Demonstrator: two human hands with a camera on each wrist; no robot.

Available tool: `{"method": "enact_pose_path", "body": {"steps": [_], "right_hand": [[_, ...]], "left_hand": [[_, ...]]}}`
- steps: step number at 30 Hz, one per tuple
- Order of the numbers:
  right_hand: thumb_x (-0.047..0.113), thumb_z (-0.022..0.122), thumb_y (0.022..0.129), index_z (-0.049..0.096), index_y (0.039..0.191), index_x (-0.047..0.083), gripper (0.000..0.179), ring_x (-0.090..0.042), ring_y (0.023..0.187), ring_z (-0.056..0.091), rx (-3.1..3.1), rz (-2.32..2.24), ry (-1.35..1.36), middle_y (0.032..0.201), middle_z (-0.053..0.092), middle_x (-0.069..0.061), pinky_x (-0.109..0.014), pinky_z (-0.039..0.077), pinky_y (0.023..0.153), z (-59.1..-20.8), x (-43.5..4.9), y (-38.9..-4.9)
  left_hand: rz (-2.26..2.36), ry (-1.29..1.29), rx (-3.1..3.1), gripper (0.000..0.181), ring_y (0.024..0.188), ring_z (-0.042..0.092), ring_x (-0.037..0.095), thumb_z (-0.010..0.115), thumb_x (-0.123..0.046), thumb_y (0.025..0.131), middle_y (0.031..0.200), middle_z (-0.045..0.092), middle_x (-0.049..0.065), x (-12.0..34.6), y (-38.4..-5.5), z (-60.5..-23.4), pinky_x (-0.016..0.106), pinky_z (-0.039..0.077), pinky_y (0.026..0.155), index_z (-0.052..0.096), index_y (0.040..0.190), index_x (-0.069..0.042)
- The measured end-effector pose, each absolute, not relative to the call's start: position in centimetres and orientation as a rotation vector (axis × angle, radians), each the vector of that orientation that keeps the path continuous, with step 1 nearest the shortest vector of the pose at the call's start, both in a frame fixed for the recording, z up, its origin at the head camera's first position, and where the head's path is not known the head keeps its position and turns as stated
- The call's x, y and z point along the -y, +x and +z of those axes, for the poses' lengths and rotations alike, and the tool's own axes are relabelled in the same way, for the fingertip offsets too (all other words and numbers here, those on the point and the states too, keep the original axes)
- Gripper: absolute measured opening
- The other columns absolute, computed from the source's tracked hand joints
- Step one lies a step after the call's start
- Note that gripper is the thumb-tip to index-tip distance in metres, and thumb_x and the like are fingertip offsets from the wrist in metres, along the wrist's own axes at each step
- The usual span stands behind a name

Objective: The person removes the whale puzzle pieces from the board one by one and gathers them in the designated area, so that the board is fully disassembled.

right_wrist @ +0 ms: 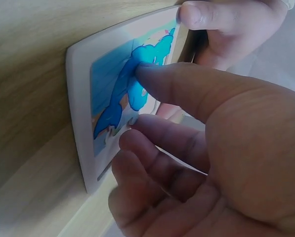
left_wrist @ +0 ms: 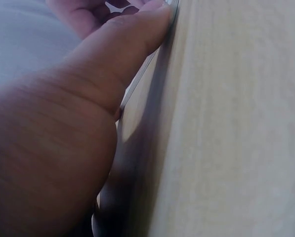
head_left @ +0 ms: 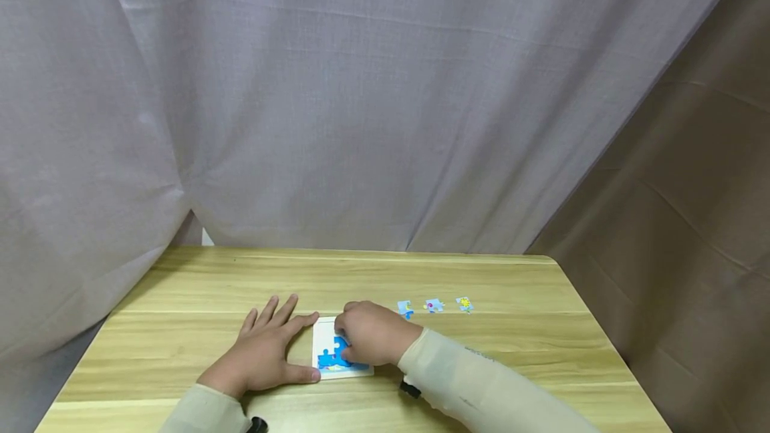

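A small white-rimmed jigsaw tray (head_left: 322, 336) lies on the table, with blue dolphin-patterned pieces fitted in its lower part. My left hand (head_left: 265, 353) spreads flat beside it, index fingertip and thumb touching its two left corners. Over the tray's right side, my right hand (head_left: 375, 333) pinches a blue puzzle piece (right_wrist: 133, 91) lying within the picture. Its thumb (right_wrist: 172, 84) rests on the blue print, and the index fingertip meets the piece's opposite edge; the other fingers curl. From above, this hand hides the tray's upper right. The left wrist view shows the left thumb (left_wrist: 122, 44) along the tray's edge.
Three loose puzzle pieces lie in a row beyond the right hand: one with blue and yellow (head_left: 406, 309), one with a pink swirl (head_left: 434, 305), one with a yellow shape (head_left: 464, 303). Grey curtains (head_left: 361, 119) hang behind the wooden table (head_left: 511, 353).
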State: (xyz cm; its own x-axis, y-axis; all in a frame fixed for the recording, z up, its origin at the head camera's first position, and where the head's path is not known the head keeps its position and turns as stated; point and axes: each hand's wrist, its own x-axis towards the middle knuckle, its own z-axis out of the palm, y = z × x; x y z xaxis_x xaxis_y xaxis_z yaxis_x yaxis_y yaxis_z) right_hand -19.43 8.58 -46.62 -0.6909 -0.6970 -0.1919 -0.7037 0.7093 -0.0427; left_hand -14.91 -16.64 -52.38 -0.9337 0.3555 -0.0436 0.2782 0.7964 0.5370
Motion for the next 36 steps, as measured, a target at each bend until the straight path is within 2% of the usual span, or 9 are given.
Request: {"method": "enact_pose_path", "body": {"steps": [3, 11, 17, 36], "right_hand": [[0.035, 0.092, 0.096, 0.079, 0.103, 0.019, 0.023, -0.005, 0.080, 0.053, -2.708, 0.008, -1.084, 0.088, 0.059, 0.012, -0.023, 0.054, 0.079, -46.64, -8.35, -19.36], [0.034, 0.093, 0.095, 0.079, 0.107, 0.015, 0.026, -0.004, 0.083, 0.057, -2.715, -0.024, -0.995, 0.092, 0.067, 0.010, -0.026, 0.060, 0.087, -46.44, -7.82, -19.10], [0.034, 0.095, 0.093, 0.074, 0.105, 0.017, 0.029, -0.005, 0.081, 0.058, -2.722, -0.052, -0.959, 0.087, 0.066, 0.011, -0.027, 0.059, 0.084, -46.28, -7.65, -19.06], [0.031, 0.094, 0.094, 0.065, 0.109, 0.019, 0.035, -0.007, 0.082, 0.056, -2.740, -0.129, -0.921, 0.090, 0.061, 0.011, -0.027, 0.058, 0.083, -46.33, -8.13, -18.79]], "left_hand": [[0.812, 0.506, -2.847, 0.107, 0.173, 0.012, 0.058, 0.086, -0.086, 0.076, 0.187, 0.025, 0.018, 16.67, -14.87, -52.44, 0.087, 0.008, 0.129, 0.055, 0.167, -0.038], [0.803, 0.511, -2.860, 0.107, 0.172, 0.014, 0.059, 0.087, -0.085, 0.075, 0.186, 0.027, 0.019, 16.70, -14.73, -52.42, 0.088, 0.010, 0.128, 0.056, 0.166, -0.037], [0.805, 0.512, -2.859, 0.106, 0.172, 0.014, 0.059, 0.087, -0.085, 0.076, 0.186, 0.027, 0.019, 16.68, -14.67, -52.37, 0.089, 0.010, 0.128, 0.056, 0.165, -0.037], [0.812, 0.505, -2.839, 0.107, 0.172, 0.012, 0.058, 0.086, -0.086, 0.076, 0.187, 0.025, 0.019, 16.64, -14.85, -52.25, 0.088, 0.008, 0.129, 0.055, 0.166, -0.037]]}}
